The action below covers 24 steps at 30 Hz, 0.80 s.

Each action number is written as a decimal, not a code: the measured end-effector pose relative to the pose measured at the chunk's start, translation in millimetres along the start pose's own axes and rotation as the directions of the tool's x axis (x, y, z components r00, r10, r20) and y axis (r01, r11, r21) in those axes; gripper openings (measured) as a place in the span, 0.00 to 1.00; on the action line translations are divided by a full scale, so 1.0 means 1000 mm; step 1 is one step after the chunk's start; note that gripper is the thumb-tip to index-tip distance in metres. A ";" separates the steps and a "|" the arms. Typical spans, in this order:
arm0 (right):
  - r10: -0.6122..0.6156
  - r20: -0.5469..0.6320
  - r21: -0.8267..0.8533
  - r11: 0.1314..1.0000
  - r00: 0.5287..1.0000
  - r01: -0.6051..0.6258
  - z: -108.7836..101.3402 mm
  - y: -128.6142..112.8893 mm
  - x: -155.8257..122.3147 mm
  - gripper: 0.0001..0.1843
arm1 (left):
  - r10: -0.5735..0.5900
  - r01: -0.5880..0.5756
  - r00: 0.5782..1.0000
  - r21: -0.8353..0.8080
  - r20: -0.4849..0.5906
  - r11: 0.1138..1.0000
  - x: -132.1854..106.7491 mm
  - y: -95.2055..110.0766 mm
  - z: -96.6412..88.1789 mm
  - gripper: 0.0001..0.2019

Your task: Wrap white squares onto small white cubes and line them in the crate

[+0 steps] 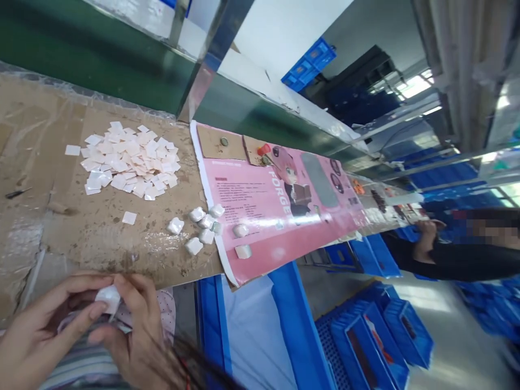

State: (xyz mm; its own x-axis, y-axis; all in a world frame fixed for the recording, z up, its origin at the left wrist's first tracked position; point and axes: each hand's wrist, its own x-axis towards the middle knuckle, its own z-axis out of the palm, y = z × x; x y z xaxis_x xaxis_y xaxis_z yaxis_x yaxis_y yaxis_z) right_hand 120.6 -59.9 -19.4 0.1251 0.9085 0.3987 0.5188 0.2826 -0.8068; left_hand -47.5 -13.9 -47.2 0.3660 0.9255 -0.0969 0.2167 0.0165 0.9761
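**Both hands on one white square**

Left hand and right hand pinch a white square at the near-left worktop edge, probably mid-fold. Flat squares pile far; folded pieces right.

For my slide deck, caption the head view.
Left hand and right hand pinch a white piece near a pile of white squares.
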 end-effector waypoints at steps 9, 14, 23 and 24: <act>-0.019 -0.454 -0.261 0.959 0.891 -0.113 -0.040 0.032 -0.010 0.20 | 0.264 -0.401 0.913 0.558 0.312 0.726 0.080 0.047 0.022 0.19; 0.004 -0.516 -0.444 0.854 0.857 -0.271 -0.056 0.057 -0.017 0.17 | 0.266 -0.543 0.835 0.642 0.482 0.542 0.140 0.067 0.047 0.27; 0.066 -0.339 -0.612 0.742 0.938 -0.273 -0.069 0.059 0.011 0.19 | 0.218 -0.510 0.854 0.673 0.473 0.537 0.133 0.062 0.049 0.19; 0.073 -0.323 -0.610 0.746 0.943 -0.267 -0.069 0.059 0.017 0.21 | 0.231 -0.518 0.850 0.673 0.473 0.528 0.130 0.061 0.049 0.20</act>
State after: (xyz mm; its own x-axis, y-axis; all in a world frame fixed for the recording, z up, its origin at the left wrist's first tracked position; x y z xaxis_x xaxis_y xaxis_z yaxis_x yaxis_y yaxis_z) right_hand 211.7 -48.5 -30.2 0.4294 0.7783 0.4582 0.8695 -0.2190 -0.4428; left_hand 57.7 89.4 -9.3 0.7892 0.6120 0.0512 0.5342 -0.7252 0.4344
